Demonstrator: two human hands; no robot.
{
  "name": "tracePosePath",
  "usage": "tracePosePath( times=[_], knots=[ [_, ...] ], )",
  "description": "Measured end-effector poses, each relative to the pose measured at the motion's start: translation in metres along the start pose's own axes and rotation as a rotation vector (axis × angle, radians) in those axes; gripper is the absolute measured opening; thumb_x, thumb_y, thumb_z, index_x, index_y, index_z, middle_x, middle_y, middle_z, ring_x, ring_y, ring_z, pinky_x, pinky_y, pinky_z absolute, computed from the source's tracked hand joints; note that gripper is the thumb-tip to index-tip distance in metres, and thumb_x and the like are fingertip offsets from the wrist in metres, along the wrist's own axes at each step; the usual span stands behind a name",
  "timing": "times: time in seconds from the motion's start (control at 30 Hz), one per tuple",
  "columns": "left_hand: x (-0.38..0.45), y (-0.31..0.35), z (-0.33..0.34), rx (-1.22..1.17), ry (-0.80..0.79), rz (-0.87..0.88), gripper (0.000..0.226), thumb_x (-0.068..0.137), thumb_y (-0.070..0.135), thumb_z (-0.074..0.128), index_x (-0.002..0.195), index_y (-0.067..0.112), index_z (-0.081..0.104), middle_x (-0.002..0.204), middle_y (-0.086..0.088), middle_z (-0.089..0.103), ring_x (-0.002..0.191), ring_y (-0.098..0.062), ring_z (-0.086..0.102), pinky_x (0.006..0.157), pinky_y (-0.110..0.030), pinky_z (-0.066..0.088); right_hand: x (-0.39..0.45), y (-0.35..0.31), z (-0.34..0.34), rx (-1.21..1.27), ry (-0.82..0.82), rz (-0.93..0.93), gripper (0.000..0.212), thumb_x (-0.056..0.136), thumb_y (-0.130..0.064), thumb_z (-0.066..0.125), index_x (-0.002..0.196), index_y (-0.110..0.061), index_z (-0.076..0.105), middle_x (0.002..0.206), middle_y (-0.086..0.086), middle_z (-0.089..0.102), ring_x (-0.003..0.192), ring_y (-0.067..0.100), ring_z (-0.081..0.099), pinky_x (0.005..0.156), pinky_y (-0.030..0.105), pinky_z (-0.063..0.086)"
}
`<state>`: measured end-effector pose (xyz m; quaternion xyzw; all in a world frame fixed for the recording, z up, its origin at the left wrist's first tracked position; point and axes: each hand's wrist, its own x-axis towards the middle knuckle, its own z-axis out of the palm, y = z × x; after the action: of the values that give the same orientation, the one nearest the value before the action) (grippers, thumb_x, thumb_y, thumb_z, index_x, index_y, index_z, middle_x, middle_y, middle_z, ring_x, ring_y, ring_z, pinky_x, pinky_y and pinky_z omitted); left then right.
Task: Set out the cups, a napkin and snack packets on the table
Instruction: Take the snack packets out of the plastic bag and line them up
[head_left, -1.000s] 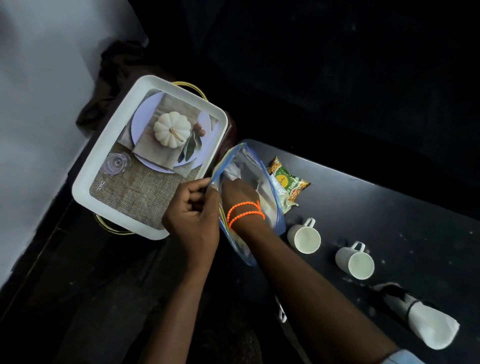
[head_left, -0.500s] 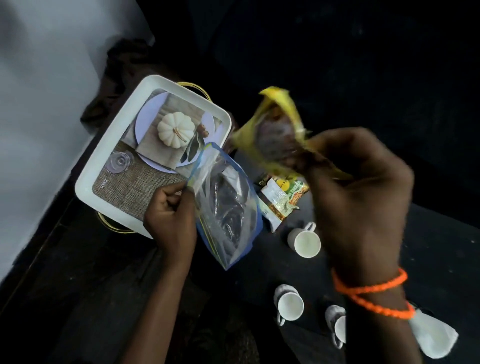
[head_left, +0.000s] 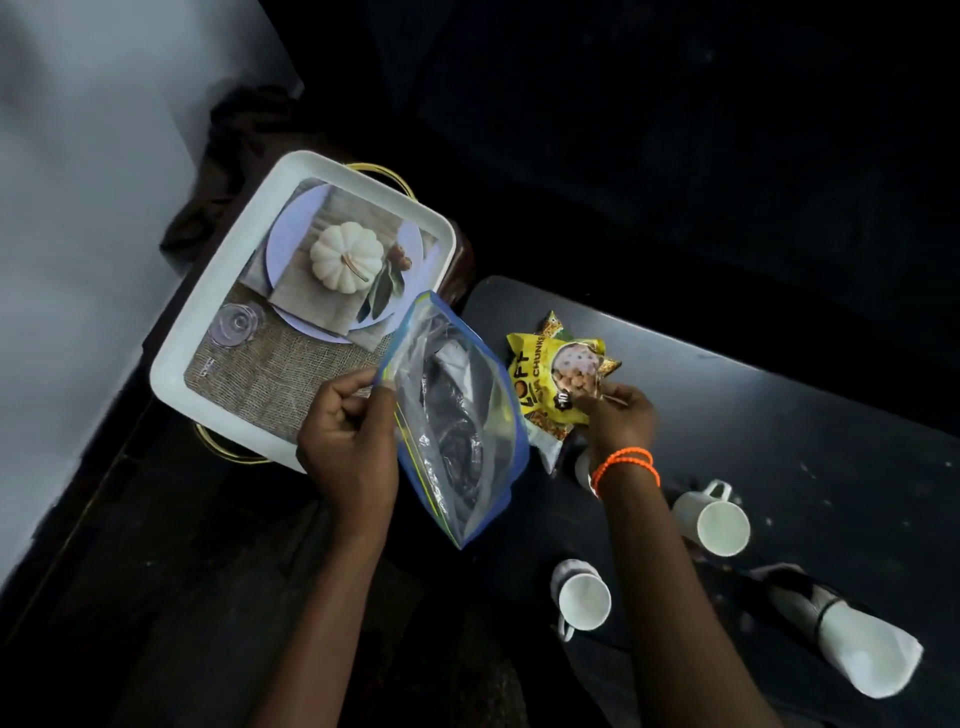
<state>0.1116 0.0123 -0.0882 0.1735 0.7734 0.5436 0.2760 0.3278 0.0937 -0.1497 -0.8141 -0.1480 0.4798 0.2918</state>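
Note:
My left hand (head_left: 348, 441) pinches the top edge of a clear zip bag (head_left: 457, 426) with a blue rim, held upright beside the table. My right hand (head_left: 621, 415), with orange bands at the wrist, grips a yellow snack packet (head_left: 556, 374) low over the black table (head_left: 779, 415), on top of another packet (head_left: 545, 447) lying there. Two white cups (head_left: 719, 525) (head_left: 584, 600) stand on the table; a third is mostly hidden behind my right wrist. A rolled white napkin (head_left: 852, 649) in a dark ring lies at the right.
A white tray (head_left: 208, 332) with a printed pumpkin picture rests on a gold-rimmed stand to the left. A pale wall is at the far left. The floor and background are dark.
My right hand has drawn the yellow packet out of the bag, raised it, then lowered it to the table over the other packet. The left hand keeps hold of the bag.

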Motion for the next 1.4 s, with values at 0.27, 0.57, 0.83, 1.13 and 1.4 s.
tracePosePath(
  times=[0.27,0.57,0.83,1.13,1.4],
  knots=[
    [0.005,-0.005,0.002,-0.087,-0.352,-0.378,0.068,0.077,0.052,0.066,0.14,0.026,0.063,0.142,-0.007,0.066,0.133,-0.03,0.061,0.114,-0.061,0.046,-0.06,-0.018,-0.016,-0.232,-0.097,-0.675,0.044,0.079,-0.02,0.086,0.116,-0.018,0.063,0.108,0.003,0.068,0.093,0.014,0.065,0.08,0.034,0.059],
    [0.016,0.009,0.013,-0.402,-0.58,-0.604,0.057,0.092,0.045,0.06,0.136,0.009,0.067,0.124,-0.018,0.073,0.114,-0.034,0.07,0.096,-0.044,0.059,-0.079,0.002,0.037,-0.36,-0.973,-0.48,0.118,0.069,-0.016,0.093,0.158,-0.041,0.02,0.159,-0.026,0.03,0.141,0.002,0.042,0.105,0.028,0.053],
    [0.022,0.033,0.02,-0.037,-0.612,-0.174,0.033,0.084,0.044,0.075,0.096,0.014,0.077,0.092,-0.015,0.076,0.087,-0.022,0.067,0.086,-0.053,0.057,-0.083,-0.012,0.044,-0.082,-0.788,-0.518,0.051,0.077,0.016,0.074,0.122,-0.008,0.069,0.113,0.0,0.075,0.102,0.014,0.072,0.089,0.037,0.062],
    [0.016,0.076,0.079,0.055,-0.699,-0.34,0.059,0.09,0.076,0.054,0.1,0.022,0.075,0.107,0.001,0.074,0.097,-0.015,0.071,0.087,-0.037,0.054,-0.058,-0.076,-0.014,0.3,-0.492,-0.28,0.016,0.078,-0.006,0.061,0.074,-0.017,0.072,0.069,-0.003,0.069,0.067,0.013,0.067,0.072,0.033,0.058],
    [-0.04,0.089,0.18,0.034,-1.09,-0.41,0.025,0.092,0.005,0.072,0.117,0.003,0.071,0.099,-0.018,0.076,0.076,-0.026,0.073,0.067,-0.036,0.062,-0.023,-0.118,-0.087,-0.496,-0.271,-0.657,0.003,0.088,0.007,0.063,0.091,0.007,0.065,0.091,0.025,0.064,0.088,0.028,0.058,0.082,0.044,0.043]
  ],
)
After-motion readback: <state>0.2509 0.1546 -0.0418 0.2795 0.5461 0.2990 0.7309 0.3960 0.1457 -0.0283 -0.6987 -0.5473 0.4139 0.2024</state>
